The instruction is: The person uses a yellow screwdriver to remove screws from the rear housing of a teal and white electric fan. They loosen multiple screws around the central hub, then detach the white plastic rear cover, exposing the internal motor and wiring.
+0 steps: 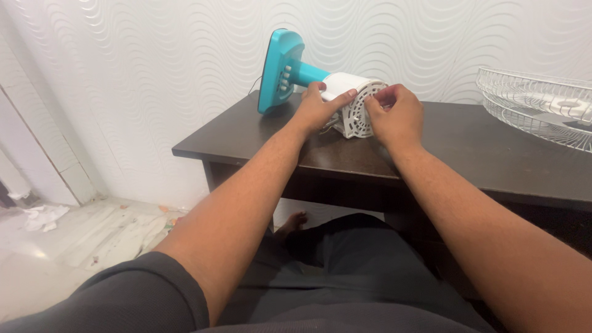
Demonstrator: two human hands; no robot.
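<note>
A table fan with no blades or guard lies on its side on a dark wooden table [246, 132]. Its teal base [279, 69] stands on edge at the back, and the white motor housing [357, 105] points toward me. My left hand [316, 108] grips the left side of the housing, index finger stretched along its top. My right hand [396, 114] is closed over the front right of the housing, fingertips pinched at its vented face. What those fingertips pinch is hidden.
A white wire fan guard [539, 105] rests on the table at the far right. A wavy-textured white wall rises behind the table. Crumpled paper [42, 217] lies on the pale floor at the left. My legs in dark trousers reach under the table.
</note>
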